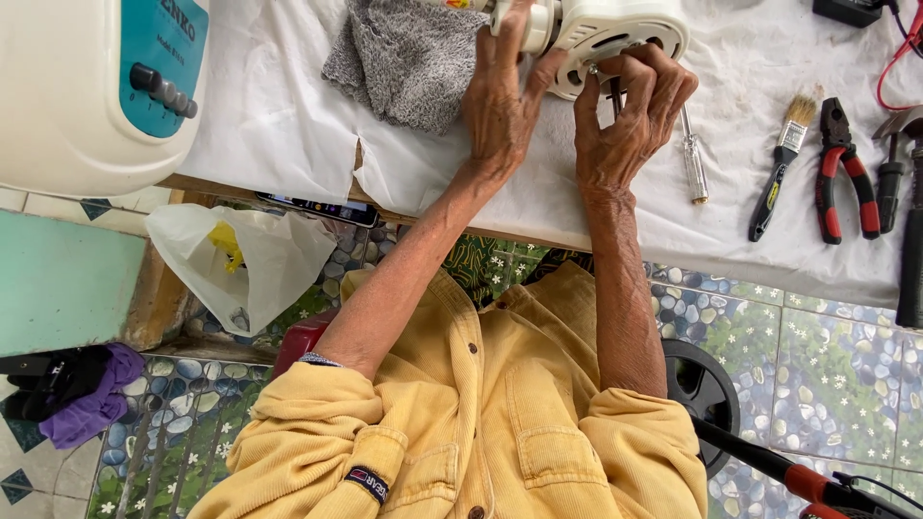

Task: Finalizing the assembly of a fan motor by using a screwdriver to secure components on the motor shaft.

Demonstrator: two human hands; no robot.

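— Under the left hand (502, 96), what is there?
— A white round motor housing (615, 34); its fingers press the side, thumb spread.
— And the right hand (630, 115)?
— Fingers clenched around a dark tool shaft (615, 94) against the housing. A screwdriver (692, 159) lies just beside them, a grey cloth (409, 58) beyond the left.

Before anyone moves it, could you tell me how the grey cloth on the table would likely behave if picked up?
The grey cloth lies rumpled and folded, so it probably droops limply. Its fuzzy knit looks light and unlikely to slip. Lying flat on the white table cover, it should not roll.
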